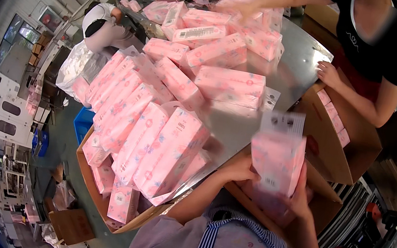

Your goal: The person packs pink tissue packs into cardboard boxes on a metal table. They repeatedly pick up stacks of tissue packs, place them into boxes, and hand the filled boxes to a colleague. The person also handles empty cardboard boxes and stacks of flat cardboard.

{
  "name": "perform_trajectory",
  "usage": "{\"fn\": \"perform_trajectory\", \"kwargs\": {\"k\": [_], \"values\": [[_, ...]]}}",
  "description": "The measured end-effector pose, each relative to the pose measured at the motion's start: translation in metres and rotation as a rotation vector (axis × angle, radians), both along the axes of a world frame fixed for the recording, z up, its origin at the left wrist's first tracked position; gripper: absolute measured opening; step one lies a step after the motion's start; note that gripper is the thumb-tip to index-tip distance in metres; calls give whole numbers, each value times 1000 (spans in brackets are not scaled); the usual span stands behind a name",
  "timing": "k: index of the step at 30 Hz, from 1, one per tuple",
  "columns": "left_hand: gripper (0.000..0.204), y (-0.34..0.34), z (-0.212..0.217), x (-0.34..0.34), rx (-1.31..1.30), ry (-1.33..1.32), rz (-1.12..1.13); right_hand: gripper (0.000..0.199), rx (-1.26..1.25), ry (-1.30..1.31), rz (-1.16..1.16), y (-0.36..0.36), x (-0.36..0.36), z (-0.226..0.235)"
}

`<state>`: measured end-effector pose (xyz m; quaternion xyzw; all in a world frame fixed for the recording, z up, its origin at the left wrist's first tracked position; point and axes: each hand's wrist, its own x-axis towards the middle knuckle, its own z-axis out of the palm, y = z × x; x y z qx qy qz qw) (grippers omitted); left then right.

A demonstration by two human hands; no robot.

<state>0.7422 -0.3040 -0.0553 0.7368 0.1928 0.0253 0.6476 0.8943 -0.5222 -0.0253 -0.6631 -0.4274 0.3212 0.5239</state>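
Above an open cardboard box [328,200] close to my body, a pink flowered tissue pack [275,158] stands upright between my hands, slightly blurred. Its clear film end sticks up at the top. My right hand [300,198] is closed round the pack's right side and lower part. On the opposite side, my left hand [243,169] is closed against the pack's left edge, with some fingers hidden. More pink packs show dimly inside the box below. To the left, a row of tissue packs [168,153] leans over the metal table's edge.
More packs [220,50] are heaped on the metal table [239,125]. A co-worker [375,42] across it reaches over the heap; another box [332,139] holding packs stands beside them. A large carton [94,201] of packs is at left. Another person [102,27] bends farther back.
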Motion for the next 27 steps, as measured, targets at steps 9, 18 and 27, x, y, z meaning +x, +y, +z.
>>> {"fn": "perform_trajectory", "kwargs": {"k": [9,18,27], "values": [[57,-12,-36,-35,717,378,215,100,-718,-290,-136,69,-63,-173],[47,-21,-50,-70,939,245,154,35,-330,-479,392,296,-5,11],[46,-34,-112,-93,164,44,136,87,-357,-1317,75,556,35,6]]}}
